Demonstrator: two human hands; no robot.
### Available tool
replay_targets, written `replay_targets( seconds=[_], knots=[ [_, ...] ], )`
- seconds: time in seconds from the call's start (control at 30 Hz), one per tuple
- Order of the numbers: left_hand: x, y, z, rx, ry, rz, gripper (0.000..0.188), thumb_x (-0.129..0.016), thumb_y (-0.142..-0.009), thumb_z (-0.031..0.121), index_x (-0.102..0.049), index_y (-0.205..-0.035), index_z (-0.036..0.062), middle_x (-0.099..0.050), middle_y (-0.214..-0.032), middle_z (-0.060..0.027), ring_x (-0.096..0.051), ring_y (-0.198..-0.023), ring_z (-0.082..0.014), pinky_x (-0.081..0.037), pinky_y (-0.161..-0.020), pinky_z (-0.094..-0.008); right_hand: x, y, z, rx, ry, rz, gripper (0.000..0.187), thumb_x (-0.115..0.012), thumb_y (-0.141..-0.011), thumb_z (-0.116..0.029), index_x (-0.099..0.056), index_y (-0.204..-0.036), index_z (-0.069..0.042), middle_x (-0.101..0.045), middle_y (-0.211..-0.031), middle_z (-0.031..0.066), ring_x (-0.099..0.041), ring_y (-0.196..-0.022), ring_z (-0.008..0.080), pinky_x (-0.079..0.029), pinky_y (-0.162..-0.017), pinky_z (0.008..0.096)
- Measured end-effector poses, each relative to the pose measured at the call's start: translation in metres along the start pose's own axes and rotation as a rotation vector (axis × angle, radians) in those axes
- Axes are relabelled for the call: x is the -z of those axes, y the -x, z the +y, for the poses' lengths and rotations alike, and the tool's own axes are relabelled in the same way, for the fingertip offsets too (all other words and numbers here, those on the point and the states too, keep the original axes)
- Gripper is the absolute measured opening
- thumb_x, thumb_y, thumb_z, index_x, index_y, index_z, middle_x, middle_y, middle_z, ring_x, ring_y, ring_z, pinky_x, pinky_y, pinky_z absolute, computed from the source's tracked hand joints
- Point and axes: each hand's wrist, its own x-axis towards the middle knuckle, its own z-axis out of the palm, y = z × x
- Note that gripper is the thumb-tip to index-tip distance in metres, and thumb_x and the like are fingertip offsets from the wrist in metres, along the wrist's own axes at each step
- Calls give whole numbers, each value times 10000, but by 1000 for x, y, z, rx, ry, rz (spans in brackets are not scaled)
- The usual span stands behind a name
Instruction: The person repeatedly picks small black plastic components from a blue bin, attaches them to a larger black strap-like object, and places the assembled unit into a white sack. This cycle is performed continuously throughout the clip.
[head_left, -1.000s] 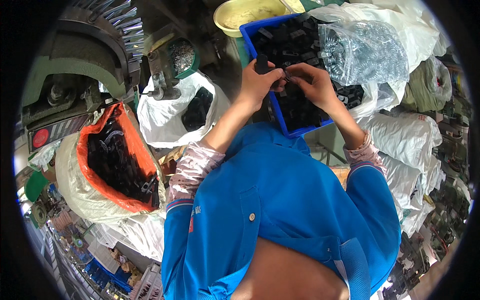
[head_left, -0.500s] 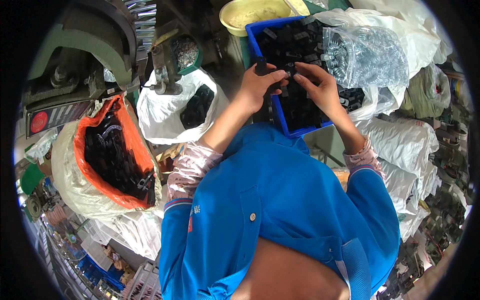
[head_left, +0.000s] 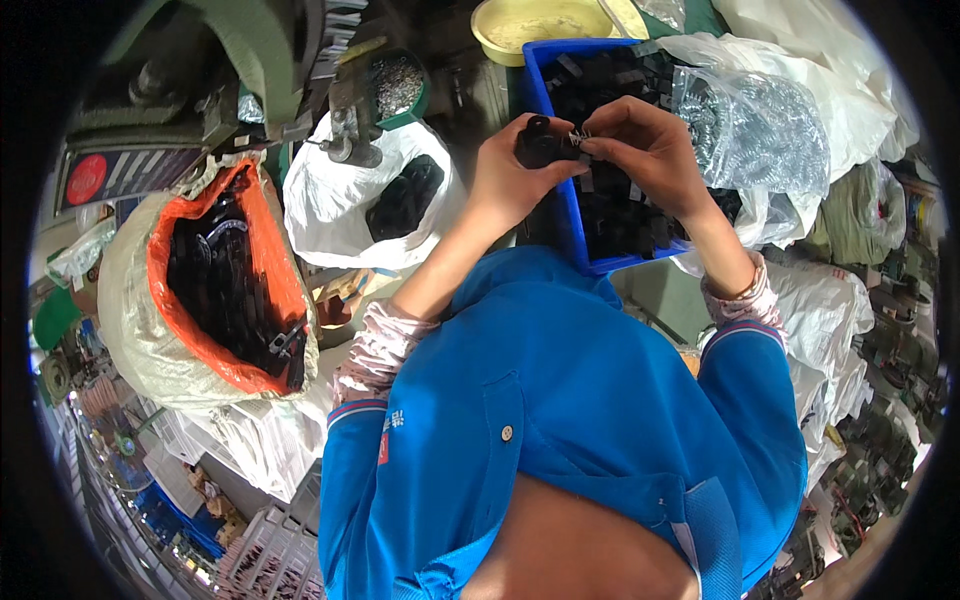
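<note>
My left hand (head_left: 505, 178) is closed round a black plastic part (head_left: 540, 146), whose exact kind I cannot make out. At the part's right end sits a small metal coil spring (head_left: 578, 138). My right hand (head_left: 655, 158) pinches this spring between thumb and fingers, touching or nearly touching the black part. Both hands are above the left side of a blue crate (head_left: 569, 205) full of small black parts. A clear plastic bag of metal springs (head_left: 752, 130) lies over the crate's right side.
Left of my arm stand a white sack (head_left: 310, 215) and an orange-lined sack (head_left: 160, 290), both with black parts inside. Behind them is a green machine (head_left: 240, 50) with a green cup of small metal pieces (head_left: 398, 85). A yellow basin (head_left: 500, 30) sits beyond the crate.
The black part has turned in my left hand, its end now toward my right hand. My right fingers have closed in on the spring there. The whole view has shifted slightly.
</note>
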Motion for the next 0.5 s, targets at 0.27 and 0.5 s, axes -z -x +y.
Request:
replay_targets(
  seconds=[0.27,0.5],
  knots=[
    [23,18,19,5,-312,169,369,-872,-685,124,-670,-978,30,-718,-844,-112,-693,-787,-142,-549,-744,-292,-22,-41,-23,482,703,-341,39,-656,-811,11,-650,-848,19,-584,-820,143,-625,-744,315,-501,-644,375],
    [45,31,1,71,-156,291,330,-845,-702,46,-645,-962,12,-706,-881,-43,-637,-800,-90,-530,-741,-253,-48,-75,-36,481,749,-569,37,-653,-787,-3,-678,-806,16,-591,-850,178,-611,-793,373,-496,-701,425]
  ],
)
